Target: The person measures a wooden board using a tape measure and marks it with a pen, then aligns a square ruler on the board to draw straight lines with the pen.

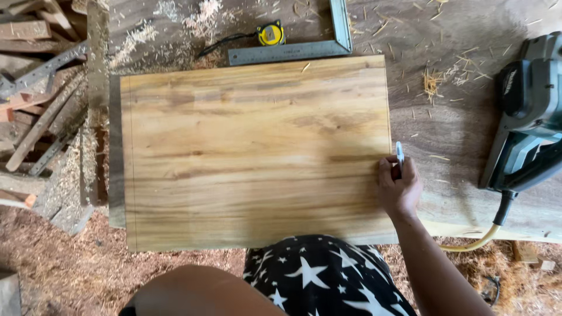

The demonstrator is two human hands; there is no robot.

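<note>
Pen (pixel 399 153): slim, pale barrel, standing nearly upright at the right edge of the board (pixel 257 155), tip at or just off that edge. Likely light, stiff, smooth; best held low on the barrel, near the tip, as now.

Right hand (pixel 398 186): fingers curled tight, pinching the pen; heel of the hand on the counter (pixel 451 129) just beside the board's right edge.

Left hand: out of view; only a bare arm or knee shows at bottom, so its state cannot be told.

Board: broad, flat, pale yellow-brown wood, grain running left to right, lying on the counter. A thin line runs down near its left edge. Looks stiff and fairly heavy; would want lifting by two opposite edges.

Around: metal square (pixel 304 47) touching the board's far edge, yellow tape measure (pixel 270 34) just beyond it. Power planer (pixel 527 117) well to the right, cord trailing off the counter. Shavings scattered; scrap wood (pixel 35 93) piled left.
</note>
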